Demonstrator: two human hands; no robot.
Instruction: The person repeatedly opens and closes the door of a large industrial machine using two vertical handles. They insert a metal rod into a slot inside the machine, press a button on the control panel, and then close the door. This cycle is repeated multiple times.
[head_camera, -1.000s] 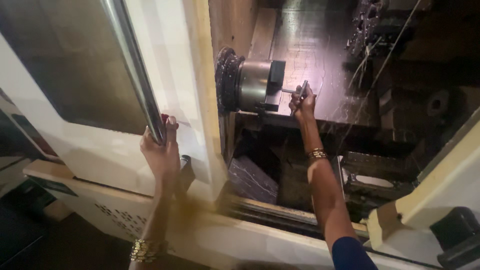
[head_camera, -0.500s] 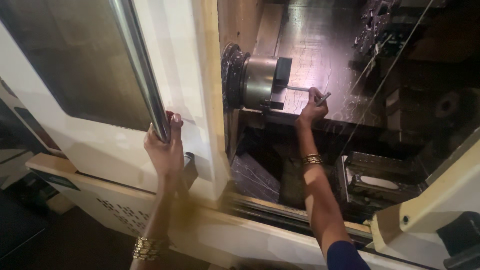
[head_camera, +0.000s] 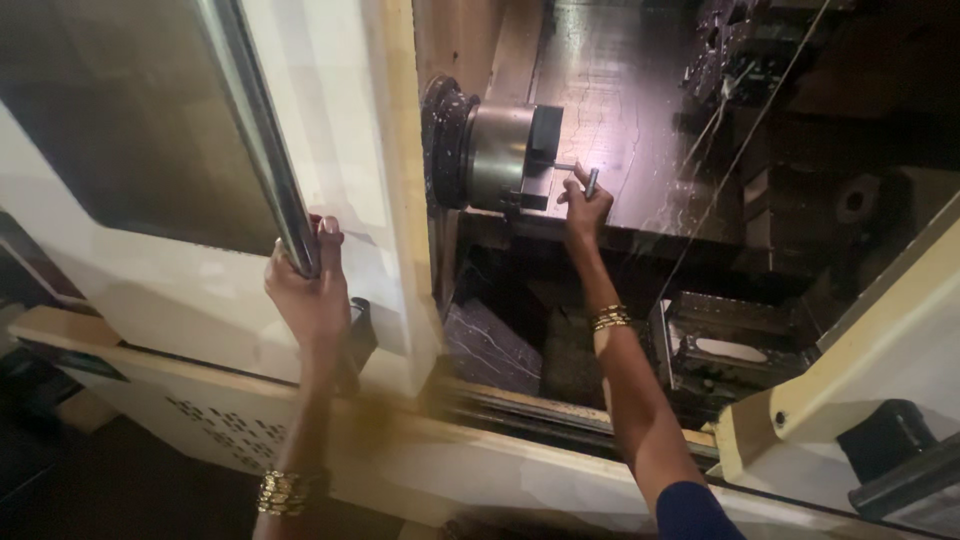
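Note:
My left hand grips the long steel bar handle of the cream sliding machine door. My right hand reaches inside the machine and holds a small metal rod-shaped part just right of the round steel chuck. A thin pin sticks out of the chuck's dark jaw beside my fingers. Gold bangles sit on both wrists.
The door has a dark window at left. Inside, a wet dark slanted bed lies behind the chuck and a tool turret sits top right. A metal tray lies below. A cream guard with a black knob stands at right.
My right hand has drawn back slightly from the chuck face with the small part, which now stands more upright. My left hand stays on the door handle.

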